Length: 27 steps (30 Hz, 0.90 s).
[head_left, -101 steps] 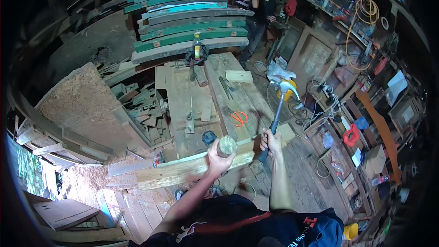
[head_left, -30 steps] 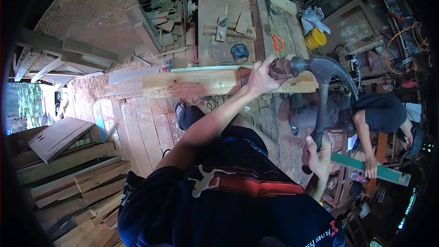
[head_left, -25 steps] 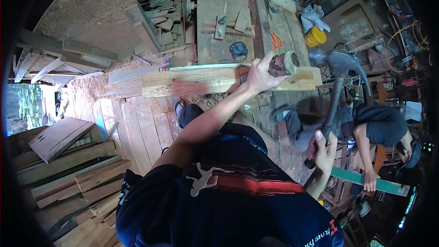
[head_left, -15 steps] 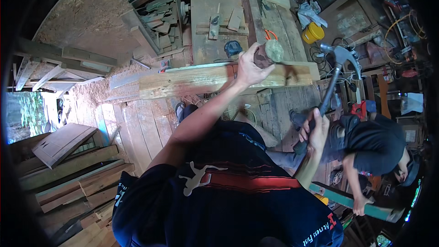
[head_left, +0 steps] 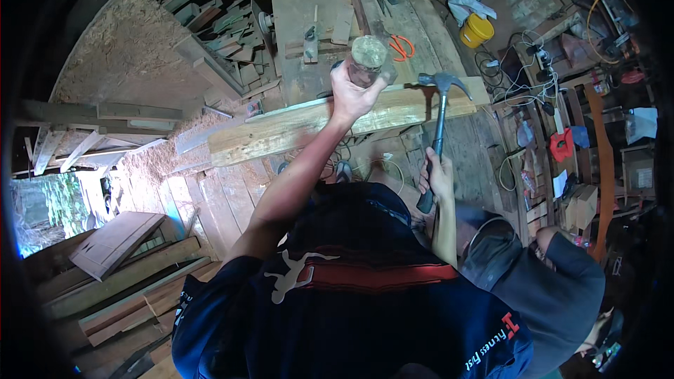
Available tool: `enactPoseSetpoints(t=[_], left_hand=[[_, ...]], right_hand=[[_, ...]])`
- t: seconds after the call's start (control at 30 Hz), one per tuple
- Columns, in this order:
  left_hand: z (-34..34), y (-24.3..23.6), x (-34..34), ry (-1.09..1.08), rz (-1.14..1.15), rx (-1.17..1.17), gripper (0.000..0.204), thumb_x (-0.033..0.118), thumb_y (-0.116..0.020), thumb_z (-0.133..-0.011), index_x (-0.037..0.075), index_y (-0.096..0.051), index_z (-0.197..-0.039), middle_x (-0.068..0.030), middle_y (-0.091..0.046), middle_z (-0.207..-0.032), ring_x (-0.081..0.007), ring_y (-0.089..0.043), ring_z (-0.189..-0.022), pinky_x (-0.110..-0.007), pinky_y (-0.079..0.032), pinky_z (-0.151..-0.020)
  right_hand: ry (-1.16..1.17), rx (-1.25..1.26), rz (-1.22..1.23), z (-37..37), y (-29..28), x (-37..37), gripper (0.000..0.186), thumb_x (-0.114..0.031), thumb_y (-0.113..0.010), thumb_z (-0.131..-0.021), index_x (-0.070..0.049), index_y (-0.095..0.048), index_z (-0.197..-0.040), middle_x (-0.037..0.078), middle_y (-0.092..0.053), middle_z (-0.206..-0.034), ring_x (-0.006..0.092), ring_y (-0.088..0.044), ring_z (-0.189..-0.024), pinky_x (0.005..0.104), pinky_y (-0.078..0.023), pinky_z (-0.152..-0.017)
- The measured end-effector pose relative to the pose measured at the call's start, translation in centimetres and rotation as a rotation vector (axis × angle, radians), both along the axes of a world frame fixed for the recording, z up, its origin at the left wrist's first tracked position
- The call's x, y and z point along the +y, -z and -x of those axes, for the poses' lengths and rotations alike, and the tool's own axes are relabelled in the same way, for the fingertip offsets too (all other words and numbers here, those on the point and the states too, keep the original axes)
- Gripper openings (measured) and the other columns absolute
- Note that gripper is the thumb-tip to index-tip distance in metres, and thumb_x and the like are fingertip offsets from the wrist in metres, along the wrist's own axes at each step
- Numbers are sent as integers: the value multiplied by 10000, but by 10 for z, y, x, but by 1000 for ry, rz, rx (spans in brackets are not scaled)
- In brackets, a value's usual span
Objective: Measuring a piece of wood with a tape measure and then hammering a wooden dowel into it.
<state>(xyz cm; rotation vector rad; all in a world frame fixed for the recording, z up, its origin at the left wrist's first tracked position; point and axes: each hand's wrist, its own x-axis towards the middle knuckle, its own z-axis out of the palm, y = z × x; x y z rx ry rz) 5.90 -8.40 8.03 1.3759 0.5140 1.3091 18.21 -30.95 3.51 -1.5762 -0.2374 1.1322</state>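
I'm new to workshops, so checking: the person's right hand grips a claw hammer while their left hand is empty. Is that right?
Not quite: the left hand isn't empty; the head view shows it gripping a thick, round-ended cylinder. The right hand does grip a claw hammer.

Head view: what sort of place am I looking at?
Most likely a woodworking shop: the right hand grips a claw hammer, a long timber beam lies crosswise ahead, and wood offcuts are piled left of the workbench.
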Motion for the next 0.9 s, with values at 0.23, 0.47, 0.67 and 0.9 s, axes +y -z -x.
enactPoseSetpoints(t=[0.23, 0.47, 0.67, 0.9], left_hand=[[6, 7, 2, -32, -14, 90, 301, 62, -745, -698, -30, -609, -951, -58, -658, -854, -110, -605, -772, -268, -490, -731], [6, 12, 3, 48, 86, 7, 320, 41, -748, -694, -38, -591, -961, -51, -641, -863, -107, -591, -780, -271, -487, -729], [9, 15, 7, -28, 131, -122, 326, 0, -746, -699, -16, -566, -970, -46, -621, -877, -110, -588, -768, -269, -487, -714], [21, 19, 14, 25, 238, -85, 268, -18, -735, -700, 0, -563, -904, -19, -606, -808, -98, -581, -701, -267, -489, -682]], right_hand=[[-56, -5, 44, 2, 25, 11, 360, -353, -516, -946, -73, -416, -742, 18, -374, -473, 119, -353, -304, 281, -305, -283], [24, 34, 59, 2, 49, 20, 367, -368, -518, -944, -81, -416, -739, 12, -379, -478, 115, -348, -303, 279, -300, -282], [22, 16, 79, -1, 53, 27, 378, -379, -524, -941, -87, -415, -725, 7, -373, -473, 114, -344, -302, 277, -293, -280], [48, -1, 84, 1, 58, 28, 375, -370, -532, -939, -88, -412, -725, 11, -366, -471, 116, -339, -301, 280, -291, -280]])
